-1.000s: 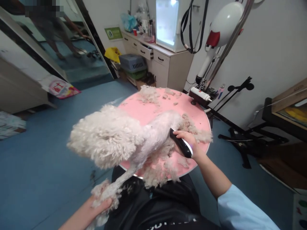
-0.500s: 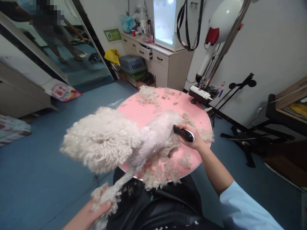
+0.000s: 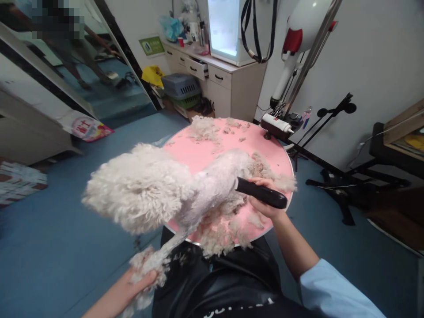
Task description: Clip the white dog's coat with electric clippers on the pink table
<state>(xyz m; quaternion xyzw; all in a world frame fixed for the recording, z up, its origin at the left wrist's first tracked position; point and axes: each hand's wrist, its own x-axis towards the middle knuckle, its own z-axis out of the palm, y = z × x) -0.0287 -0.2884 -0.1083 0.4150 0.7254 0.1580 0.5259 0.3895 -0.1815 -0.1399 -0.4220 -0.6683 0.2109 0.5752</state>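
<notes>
A white curly-haired dog (image 3: 215, 181) is on a round pink grooming table (image 3: 185, 145), its body clipped short and its head (image 3: 139, 185) still thick with curls. My left hand (image 3: 141, 280) is closed around the woolly lower part of its outstretched front leg, in front of the table edge. In my right hand (image 3: 265, 205) is a black hair clipper (image 3: 261, 193), its pale head against the dog's side. Loose clumps of hair (image 3: 218, 234) lie below the dog's flank and hang over the near rim.
More cut hair (image 3: 203, 128) lies at the table's far side. A white bottle (image 3: 276, 123) rests on a holder at the back right, by a metal pole and white dryer (image 3: 306, 26). Black loops (image 3: 258, 35) hang above. Behind stand a drawer cabinet (image 3: 218, 77) and a pet carrier (image 3: 181, 86).
My right hand has turned the clipper so more of its black body shows, and its head has shifted slightly toward the dog's front. My left hand keeps holding the leg.
</notes>
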